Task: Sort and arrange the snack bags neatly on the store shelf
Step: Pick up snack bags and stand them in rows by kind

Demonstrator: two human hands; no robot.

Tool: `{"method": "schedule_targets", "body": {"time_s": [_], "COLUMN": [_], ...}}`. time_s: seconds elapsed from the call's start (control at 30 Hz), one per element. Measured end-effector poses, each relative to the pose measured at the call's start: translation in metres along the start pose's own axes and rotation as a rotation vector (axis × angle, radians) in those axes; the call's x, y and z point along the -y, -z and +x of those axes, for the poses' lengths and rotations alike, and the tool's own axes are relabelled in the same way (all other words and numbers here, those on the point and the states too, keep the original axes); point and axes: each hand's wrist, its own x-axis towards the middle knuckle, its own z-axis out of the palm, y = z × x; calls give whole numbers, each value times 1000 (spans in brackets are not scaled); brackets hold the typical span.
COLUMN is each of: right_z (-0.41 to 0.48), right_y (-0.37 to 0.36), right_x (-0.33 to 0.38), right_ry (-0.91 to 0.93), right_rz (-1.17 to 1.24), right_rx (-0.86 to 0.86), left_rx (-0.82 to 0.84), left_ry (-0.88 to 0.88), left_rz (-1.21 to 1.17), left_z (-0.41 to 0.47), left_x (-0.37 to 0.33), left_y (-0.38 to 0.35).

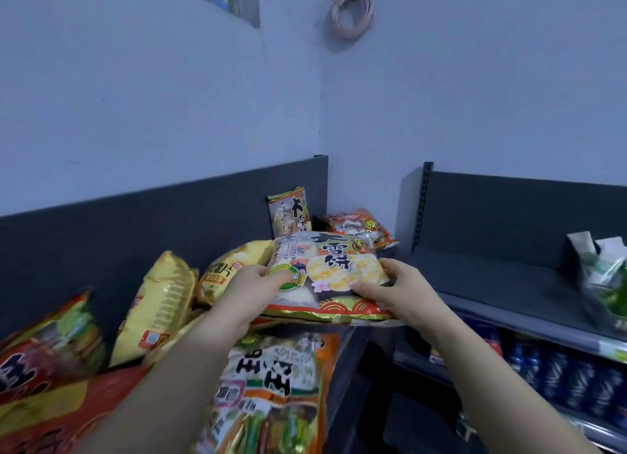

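Note:
A flat rice-cracker bag [334, 267] with big black characters and a red-gold lower edge lies near the shelf's right end. My left hand [251, 292] grips its left side, thumb on top. My right hand [397, 289] holds its right edge, fingers curled over it. Behind it one matching bag [289, 212] stands upright against the dark back panel, and a red-orange bag [359, 224] lies in the corner. Yellow chip bags [159, 304] lean to the left. A large orange assorted-snack bag [278, 385] lies below my arms, and red bags [44, 348] sit at far left.
The dark grey shelf back panel [135, 223] runs along the wall. A second shelf unit [502, 273] stands to the right, with green-white packs [607, 270] on top and blue packages [559, 379] on the tier below. A coil of cable [353, 12] hangs on the wall.

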Motion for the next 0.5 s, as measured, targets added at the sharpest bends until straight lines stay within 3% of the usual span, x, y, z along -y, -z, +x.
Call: {"method": "schedule_targets", "body": {"time_s": [0.2,0.5], "right_z": [89,251], "right_y": [13,37], "right_x": [-21,-70], "right_ry": [-8,26], "right_rz": [30,109], "right_rx": [-15,-4], "left_rx": [52,-65], "left_ry": [30,70], "left_rz": [59,-10], "left_z": [84,223], "left_x": [-15,-20], "left_y": [-28,-88]}}
